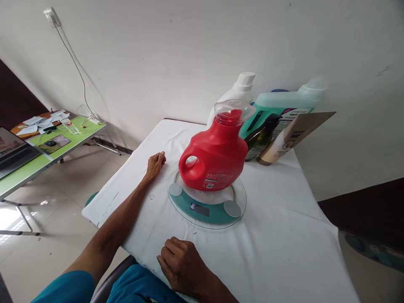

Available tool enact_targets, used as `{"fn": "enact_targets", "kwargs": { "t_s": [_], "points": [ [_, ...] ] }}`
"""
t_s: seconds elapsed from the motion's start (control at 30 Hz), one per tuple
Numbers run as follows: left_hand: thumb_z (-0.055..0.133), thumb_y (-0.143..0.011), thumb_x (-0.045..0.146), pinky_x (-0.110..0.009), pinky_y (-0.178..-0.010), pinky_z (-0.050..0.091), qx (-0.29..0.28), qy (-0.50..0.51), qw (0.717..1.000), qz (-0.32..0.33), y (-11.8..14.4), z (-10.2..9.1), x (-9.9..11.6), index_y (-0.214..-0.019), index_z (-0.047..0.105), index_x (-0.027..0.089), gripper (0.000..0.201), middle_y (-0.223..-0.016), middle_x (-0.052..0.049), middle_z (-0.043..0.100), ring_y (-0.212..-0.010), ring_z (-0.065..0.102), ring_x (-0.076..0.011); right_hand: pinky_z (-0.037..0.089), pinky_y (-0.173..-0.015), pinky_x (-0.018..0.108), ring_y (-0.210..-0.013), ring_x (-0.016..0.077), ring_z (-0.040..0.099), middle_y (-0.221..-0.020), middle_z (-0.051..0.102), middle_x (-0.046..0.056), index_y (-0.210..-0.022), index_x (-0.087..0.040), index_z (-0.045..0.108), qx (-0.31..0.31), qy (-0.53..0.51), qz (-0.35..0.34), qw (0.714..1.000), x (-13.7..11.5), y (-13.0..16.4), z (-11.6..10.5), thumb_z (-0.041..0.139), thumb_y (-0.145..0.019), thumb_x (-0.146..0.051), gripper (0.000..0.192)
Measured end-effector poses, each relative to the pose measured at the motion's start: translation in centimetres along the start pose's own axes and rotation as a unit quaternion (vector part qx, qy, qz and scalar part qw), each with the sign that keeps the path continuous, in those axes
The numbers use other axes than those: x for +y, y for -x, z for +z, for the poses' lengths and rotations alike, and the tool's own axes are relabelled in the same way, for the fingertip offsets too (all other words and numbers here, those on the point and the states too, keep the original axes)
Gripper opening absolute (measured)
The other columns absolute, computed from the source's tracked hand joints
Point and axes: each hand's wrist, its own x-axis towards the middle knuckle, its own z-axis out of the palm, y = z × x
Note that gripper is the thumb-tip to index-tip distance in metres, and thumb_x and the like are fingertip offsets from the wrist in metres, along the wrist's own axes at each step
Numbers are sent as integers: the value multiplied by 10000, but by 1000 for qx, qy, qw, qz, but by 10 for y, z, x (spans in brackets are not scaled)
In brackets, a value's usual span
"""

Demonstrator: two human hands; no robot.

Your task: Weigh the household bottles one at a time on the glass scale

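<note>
A red detergent jug [217,153] with a clear cap stands on a round glass kitchen scale [195,210], its handle to the left. Small lit digits show on the scale's dark display, too small for me to read surely. My left hand [155,164] rests on the white tablecloth [277,235], left of the scale and apart from it. Its fingers are curled closed, with nothing seen in them. Near the table's front edge lies my right hand [183,261], closed in a loose fist in front of the scale, touching neither scale nor jug; I see nothing in it.
Behind the jug, against the wall, stand a white bottle [235,92], a green jug [277,101], a dark pump bottle [263,134] and a tilted beige tube [293,136]. At far left, a green table [63,143] holds a laptop [15,151] and papers [39,123].
</note>
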Motion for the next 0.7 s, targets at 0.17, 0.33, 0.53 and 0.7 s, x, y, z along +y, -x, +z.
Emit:
{"fn": "enact_targets", "kwargs": {
  "t_s": [0.17,0.33,0.53,0.7],
  "points": [
    [474,-946,684,-262,-554,363,-6,2,1000,3,-1,0,-2,-663,556,187,578,-593,13,505,-527,436,-108,217,-535,327,-606,153,465,-676,537,10,-682,-210,485,4,-8,-2,1000,0,0,-1,485,-931,-147,257],
    [474,-947,672,-261,-556,359,-6,0,1000,0,-1,0,0,-667,557,185,568,-593,16,501,-530,436,-107,223,-531,328,-613,157,461,-679,537,11,-687,-210,490,4,-11,2,1000,0,0,0,475,-945,-153,265],
    [491,-945,666,-262,-554,357,-7,2,1000,1,0,0,1,-664,558,183,563,-592,17,498,-527,437,-105,220,-536,323,-607,155,455,-675,532,10,-682,-213,474,6,-13,0,1000,0,0,1,480,-937,-148,263],
    [485,-958,655,-264,-555,356,-10,-2,1000,5,-1,0,-1,-669,564,183,559,-598,16,505,-530,442,-106,210,-534,327,-614,158,458,-679,536,13,-689,-209,483,4,-9,1,1000,0,0,0,483,-936,-142,256]
  ]
}}
